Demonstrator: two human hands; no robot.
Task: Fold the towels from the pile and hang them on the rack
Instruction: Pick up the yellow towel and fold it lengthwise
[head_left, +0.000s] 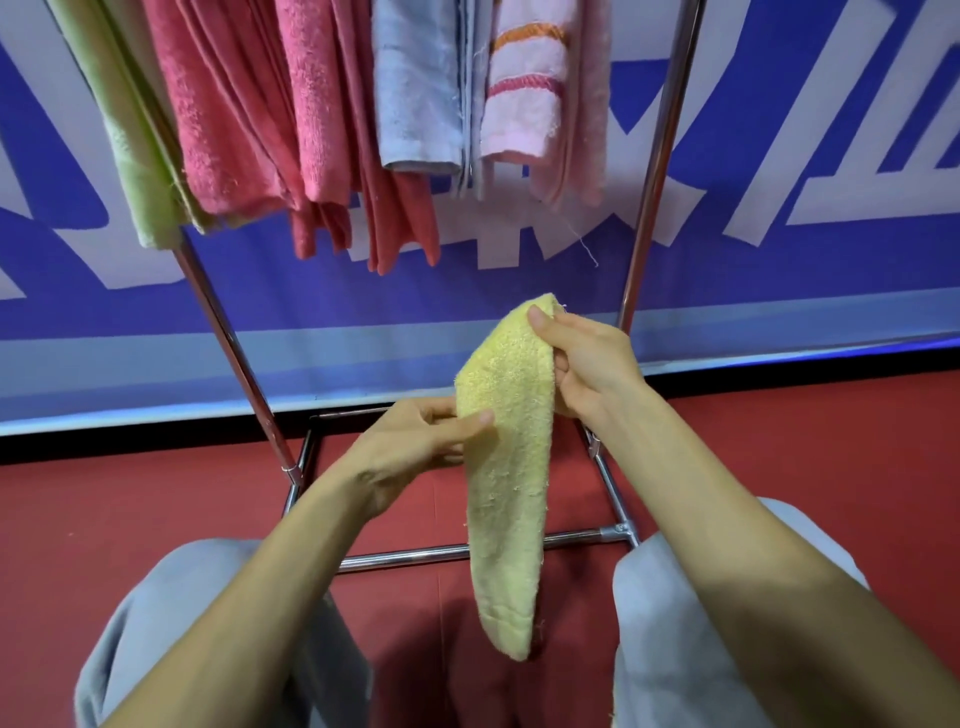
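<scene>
- Yellow towel (511, 467) hangs as a narrow folded strip between the person's two hands. It is on the near side of the rack (661, 156), above the red floor (779, 431), and its lower end dangles free between the knees.
- The right hand (582, 364) pinches the top end, with the thumb pressed on the near face and the fingers curled behind.
- The left hand (415, 447) pinches the left edge partway down, thumb in front and fingers tucked behind.
- From where I stand it looks like soft terry, light and limp. I'd expect it to sag wherever it isn't held. It isn't slippery or fragile, though the loose threads along the edge could snag.
- The safest hold, I'd say, is at the top end with both layers pinched together, so the fold doesn't drop open on the way up.
- On the far side a green towel (130, 130), coral towels (223, 104), a grey-blue towel (415, 88) and a striped pink towel (524, 88) already hang, left to right.
- The top rail is out of sight, so I can't tell where there is room.
</scene>
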